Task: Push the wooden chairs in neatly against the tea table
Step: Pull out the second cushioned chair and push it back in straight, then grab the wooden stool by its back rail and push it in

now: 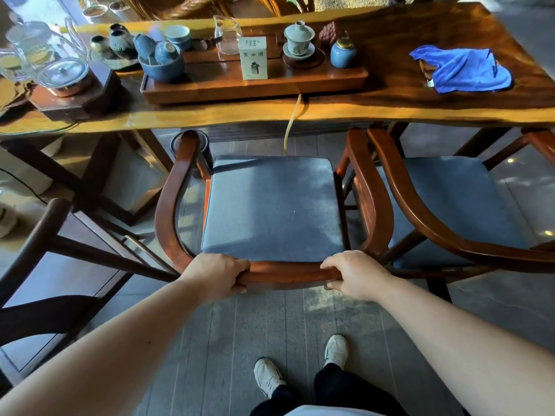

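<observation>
Chair [271, 205], rigid and likely heavy hardwood, is best pushed by its curved back rail, where left hand [214, 276] and right hand [356, 276] both clasp it.

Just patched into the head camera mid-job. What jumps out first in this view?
Both hands grip the curved back rail of the middle chair: the left hand and the right hand wrap it at bottom centre, with its grey seat cushion pointing at the tea table. On the table, a bright blue cloth lies crumpled at the right, and a wooden tray of blue cups sits in the middle. A second chair stands right beside the first.
</observation>
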The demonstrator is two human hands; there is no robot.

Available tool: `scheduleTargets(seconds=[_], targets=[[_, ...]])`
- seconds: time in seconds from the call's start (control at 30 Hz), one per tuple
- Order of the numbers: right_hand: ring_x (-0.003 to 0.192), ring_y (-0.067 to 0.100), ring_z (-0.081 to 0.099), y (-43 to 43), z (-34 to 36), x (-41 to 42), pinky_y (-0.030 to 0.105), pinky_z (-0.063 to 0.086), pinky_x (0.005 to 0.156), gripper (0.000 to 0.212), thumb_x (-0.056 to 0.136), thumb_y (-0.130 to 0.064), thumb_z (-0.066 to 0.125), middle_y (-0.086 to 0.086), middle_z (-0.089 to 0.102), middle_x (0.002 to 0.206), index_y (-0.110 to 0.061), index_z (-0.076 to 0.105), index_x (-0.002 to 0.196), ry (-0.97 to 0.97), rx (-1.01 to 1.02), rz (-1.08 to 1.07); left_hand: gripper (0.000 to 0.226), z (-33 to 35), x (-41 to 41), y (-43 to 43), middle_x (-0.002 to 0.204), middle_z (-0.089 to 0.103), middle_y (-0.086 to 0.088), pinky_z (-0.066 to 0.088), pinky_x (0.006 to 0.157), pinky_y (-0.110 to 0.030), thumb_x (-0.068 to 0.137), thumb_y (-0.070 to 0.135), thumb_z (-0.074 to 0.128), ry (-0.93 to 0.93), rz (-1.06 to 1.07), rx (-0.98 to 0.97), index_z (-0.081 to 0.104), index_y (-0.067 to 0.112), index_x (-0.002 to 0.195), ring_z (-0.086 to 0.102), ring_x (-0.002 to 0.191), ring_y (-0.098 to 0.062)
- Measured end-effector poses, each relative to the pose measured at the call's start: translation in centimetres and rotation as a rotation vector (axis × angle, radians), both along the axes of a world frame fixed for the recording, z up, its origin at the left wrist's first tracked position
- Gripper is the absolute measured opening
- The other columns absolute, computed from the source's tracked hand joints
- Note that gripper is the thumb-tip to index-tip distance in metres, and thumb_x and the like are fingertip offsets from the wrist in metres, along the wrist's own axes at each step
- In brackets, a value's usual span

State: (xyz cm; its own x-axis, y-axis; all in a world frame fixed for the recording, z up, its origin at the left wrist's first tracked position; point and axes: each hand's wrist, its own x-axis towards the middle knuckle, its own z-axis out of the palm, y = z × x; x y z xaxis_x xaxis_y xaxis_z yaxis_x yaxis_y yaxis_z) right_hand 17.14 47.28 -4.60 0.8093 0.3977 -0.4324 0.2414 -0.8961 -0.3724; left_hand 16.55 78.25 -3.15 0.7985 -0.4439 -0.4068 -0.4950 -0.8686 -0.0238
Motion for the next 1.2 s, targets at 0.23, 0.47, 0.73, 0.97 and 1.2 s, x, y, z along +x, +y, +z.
scheduleTargets(seconds=[0.23, 0.47, 0.73, 0.97, 1.2], targets=[[0.132, 0.019, 0.043, 1.5, 1.8, -0.4, 0.039, 0.032, 0.110, 0.075, 0.083, -0.045, 0.068, -0.001, 0.047, 0.147, -0.024, 0.034, 0.147, -0.032, -0.109, 0.163, 0.052, -1.0, -1.5, 1.0, 0.103, 0.066, 0.001, 0.049, 0.074, -0.034, 0.074, 0.047, 0.071, -0.078, 0.092, -0.269, 0.052, 0.021, 0.116, 0.062, 0.096, -0.026], [0.140, 0.027, 0.029, 6.9, 3.9, -0.4, 0.044, 0.023, 0.114, 0.087, 0.083, -0.056, 0.065, 0.009, 0.029, 0.157, -0.023, 0.022, 0.151, -0.153, -0.084, 0.333, 0.078, 0.3, -3.0, 1.9, 0.125, 0.059, -0.010, 0.043, 0.098, -0.053, 0.068, 0.054, 0.069, -0.254, 0.140, -0.345, 0.046, 0.012, 0.130, 0.052, 0.116, -0.033], [0.143, 0.027, 0.020, 13.6, 4.4, 3.6, 0.050, 0.013, 0.116, 0.097, 0.077, -0.070, 0.060, 0.011, 0.021, 0.159, -0.026, 0.017, 0.151, -0.194, -0.084, 0.580, 0.090, 2.4, -2.8, 4.8, 0.133, 0.055, -0.014, 0.036, 0.104, -0.057, 0.068, 0.070, 0.043, -0.270, 0.254, -0.187, 0.045, 0.013, 0.137, 0.046, 0.126, -0.035], [0.143, 0.026, 0.022, 20.1, 4.5, 6.6, 0.049, 0.011, 0.116, 0.101, 0.066, -0.084, 0.020, 0.011, 0.023, 0.159, -0.027, 0.021, 0.150, -0.126, 0.080, 0.784, 0.084, 5.2, -4.4, 9.5, 0.132, 0.058, -0.010, 0.037, 0.102, -0.053, 0.070, 0.069, 0.046, -0.301, 0.404, -0.033, 0.048, 0.017, 0.135, 0.050, 0.124, -0.032], [0.141, 0.029, 0.026, 27.1, 5.5, 7.8, 0.050, 0.014, 0.115, 0.080, 0.085, -0.068, 0.045, 0.013, 0.030, 0.155, -0.021, 0.027, 0.148, -0.250, 0.167, 0.952, 0.080, 7.4, -7.8, 15.0, 0.136, 0.054, -0.014, 0.035, 0.105, -0.055, 0.074, 0.057, 0.069, -0.346, 0.651, 0.064, 0.044, 0.014, 0.137, 0.046, 0.127, -0.035]])
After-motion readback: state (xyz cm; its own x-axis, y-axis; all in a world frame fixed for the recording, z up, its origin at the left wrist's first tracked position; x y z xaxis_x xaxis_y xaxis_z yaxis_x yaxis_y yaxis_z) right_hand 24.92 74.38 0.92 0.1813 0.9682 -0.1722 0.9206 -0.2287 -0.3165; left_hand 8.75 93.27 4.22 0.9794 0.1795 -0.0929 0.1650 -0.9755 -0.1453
